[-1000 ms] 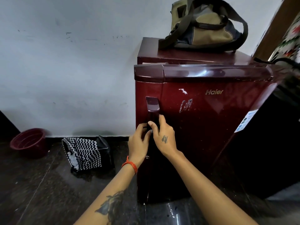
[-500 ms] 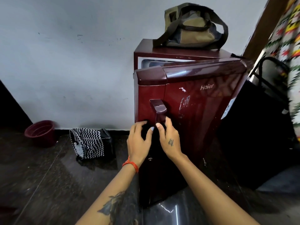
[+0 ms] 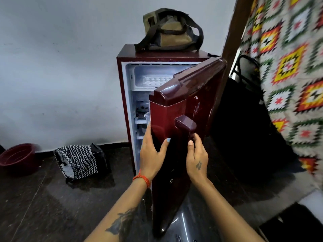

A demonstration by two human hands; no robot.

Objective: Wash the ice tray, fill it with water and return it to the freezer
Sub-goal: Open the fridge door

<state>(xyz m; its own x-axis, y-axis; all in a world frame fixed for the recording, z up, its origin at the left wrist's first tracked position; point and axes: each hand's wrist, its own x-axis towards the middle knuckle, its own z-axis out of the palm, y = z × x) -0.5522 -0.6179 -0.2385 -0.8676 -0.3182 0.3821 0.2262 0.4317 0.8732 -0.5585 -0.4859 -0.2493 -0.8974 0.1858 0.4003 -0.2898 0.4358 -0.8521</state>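
A small maroon fridge (image 3: pixel 123 95) stands against the white wall with its door (image 3: pixel 188 105) swung partly open toward me. In the freezer box at the top lies a white ice tray (image 3: pixel 155 80), partly hidden by the door's top edge. My left hand (image 3: pixel 151 152) grips the door's free edge, thumb on the front and fingers curled behind it. My right hand (image 3: pixel 197 154) holds the door handle (image 3: pixel 185 130) from the right side.
An olive bag (image 3: pixel 171 30) sits on top of the fridge. On the dark floor to the left lie a zigzag-patterned pouch (image 3: pixel 76 161) and a maroon bowl (image 3: pixel 17 158). A patterned blanket (image 3: pixel 288 75) and a dark chair are on the right.
The fridge door went from shut to half open, swinging toward me and to the right. My left hand shifted from the handle to the door's edge; the freezer and ice tray came into view.
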